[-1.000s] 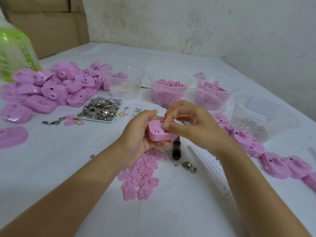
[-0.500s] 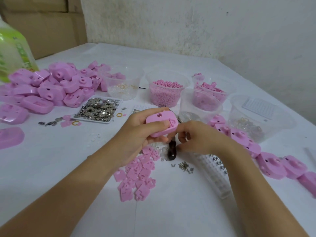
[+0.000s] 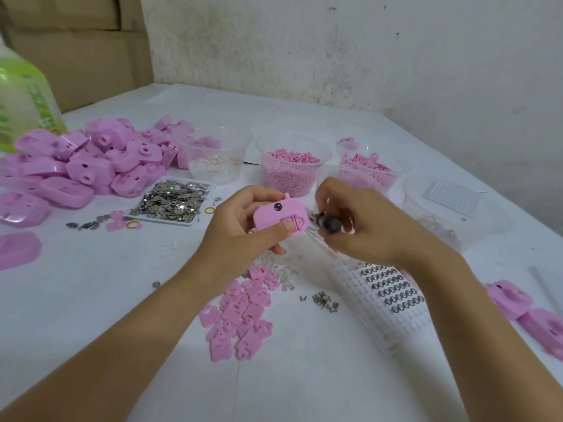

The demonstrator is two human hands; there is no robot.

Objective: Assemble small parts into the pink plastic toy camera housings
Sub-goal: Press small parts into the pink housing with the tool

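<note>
- Now the right hand (image 3: 365, 226) has picked up the short dark cylindrical tool (image 3: 331, 223). Half a second ago it was only reaching down to it on the white table (image 3: 91, 300), and a second ago the tool stood there untouched.
- Right grip: fingers curled round the tool, which is held level just beside the right edge of the pink plastic toy camera housing (image 3: 274, 213). The tip is too blurred to tell if it touches.
- The housing has been raised and turned since a second ago. Its face with the dark round hole now looks at the camera, up off the table between the two hands.
- Left hand (image 3: 243, 236) grip: clasped round the housing from the left, thumb pressing on the small flat pink insert (image 3: 294, 223) in the lower right of the face.
- Meaning, as a judgement: hand-fitting of the insert looks finished and the step has moved on to seating or fixing it with the tool. Thumb likely keeps it from popping out.
- Loose flat pink plastic pieces (image 3: 240, 312) lie on the table below the hands, so this supply is not used up.
- The big heap of pink housings (image 3: 91, 159) at far left suggests many units are left.
</note>
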